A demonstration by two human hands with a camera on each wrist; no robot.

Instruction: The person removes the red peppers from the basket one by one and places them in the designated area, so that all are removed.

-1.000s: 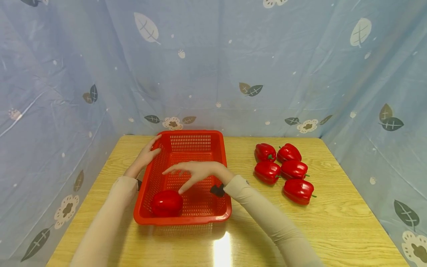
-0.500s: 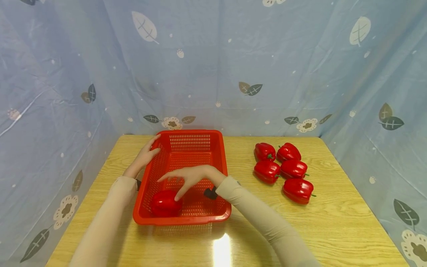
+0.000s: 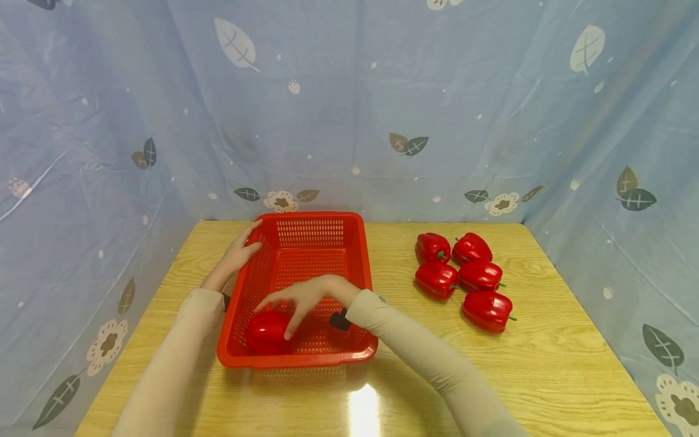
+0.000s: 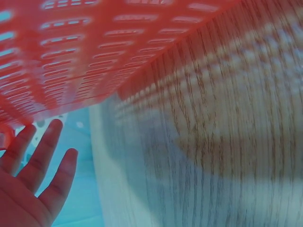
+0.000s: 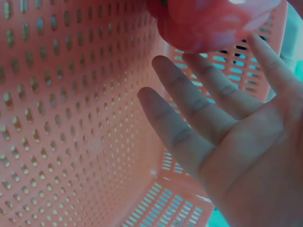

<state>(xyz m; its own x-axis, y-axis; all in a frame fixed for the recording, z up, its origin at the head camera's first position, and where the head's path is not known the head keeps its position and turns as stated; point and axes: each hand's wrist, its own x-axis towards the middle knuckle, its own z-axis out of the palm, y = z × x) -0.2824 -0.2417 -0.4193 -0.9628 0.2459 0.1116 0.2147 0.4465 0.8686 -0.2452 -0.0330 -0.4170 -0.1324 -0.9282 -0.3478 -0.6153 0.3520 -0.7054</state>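
In the head view a red bell pepper [image 3: 266,332] lies in the near left corner of a red slotted plastic basket [image 3: 297,361]. My right hand [image 3: 306,297] reaches over this pepper, its thumb at the right side and its fingers stretched toward the far side. The right wrist view shows the fingers [image 5: 189,104] spread and fairly straight, close to the pepper [image 5: 208,23]; whether they touch it I cannot tell. At the basket's left rim, my left hand [image 3: 235,258] rests with fingers extended. Those fingers [image 4: 45,151] appear beside the outer wall in the left wrist view.
Several red bell peppers [image 3: 480,276] with green stems lie grouped on the wooden table [image 3: 551,364], right of the basket. A blue patterned curtain [image 3: 349,109] hangs behind and along both sides of the table.
My right hand has moved left and nearer to me, lowering over the pepper in the basket. My left hand stays at the left rim.
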